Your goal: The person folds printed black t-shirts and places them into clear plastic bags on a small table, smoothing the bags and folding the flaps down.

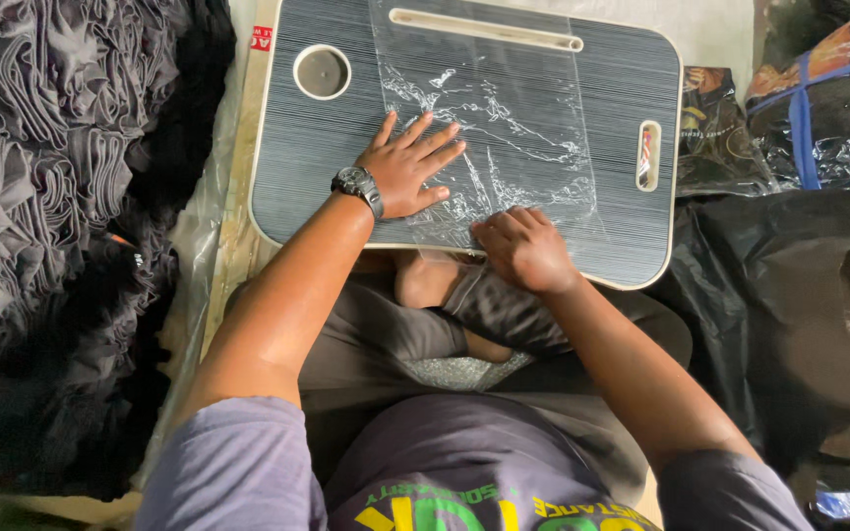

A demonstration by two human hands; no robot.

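My left hand (407, 167) lies flat, fingers spread wide, palm down on the clear, crinkled plastic bag (489, 118) that is laid out on the dark striped lap desk with a pale rim (563, 261). The hand presses the bag's left side, with the fingertips pointing toward the desk's far right corner, and the black wristwatch (358, 185) on that wrist sits just off the bag, over the bare striped surface near the desk's near left corner.

My right hand (523, 251) is curled at the near edge of the desk, knuckles up, fingers bunched together on the bag's near end. Whether they actually pinch the plastic I cannot tell, as the fingertips are tucked under.

The bag runs from the long narrow slot (485, 29) at the far edge down to the near edge, covering the middle of the desk. It lies under my left palm and stretches away to the right of it. The round cup recess (322, 72) sits in the far left corner, clear of the bag, and the small oval handle slot (648, 155) is by the right edge.
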